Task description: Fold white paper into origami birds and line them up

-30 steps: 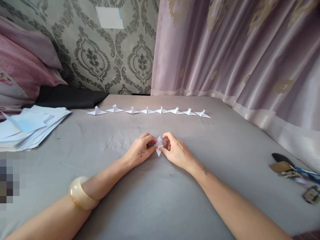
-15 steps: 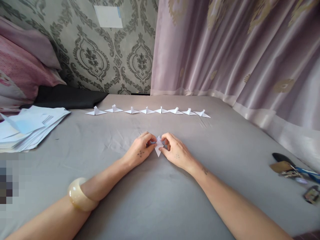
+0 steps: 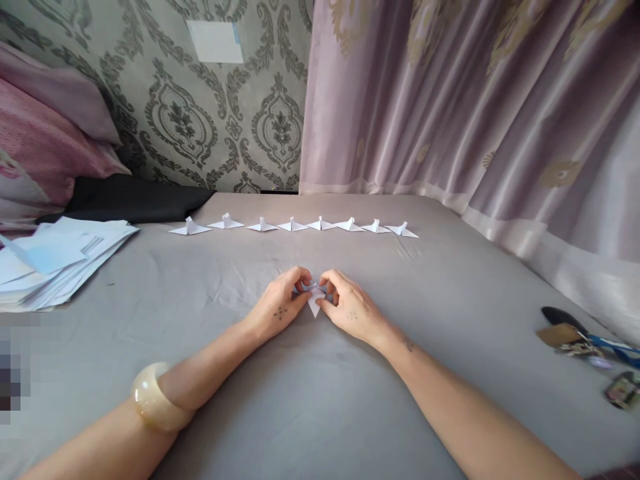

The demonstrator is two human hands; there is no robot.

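Observation:
Between my two hands is a small piece of folded white paper [image 3: 315,303], its pointed end toward me. My left hand [image 3: 283,298] pinches its left side with thumb and fingers. On the opposite side my right hand [image 3: 349,303] grips the right edge in the same way. The paper's far part is partly hidden by the fingertips. Beyond the hands, several folded white paper birds [image 3: 321,225] stand in a row across the grey sheet [image 3: 310,400].
A stack of white papers [image 3: 65,260] lies at the left, in front of a black cloth [image 3: 135,199]. Keys [image 3: 575,349] and a brown tag [image 3: 556,335] lie at the right. A pink curtain [image 3: 400,100] hangs along the back right beside the patterned wall [image 3: 183,127].
The far tip of the folded paper, upright in outline before, is now folded down between my fingers. The whole view has shifted slightly; both hands stay on the paper.

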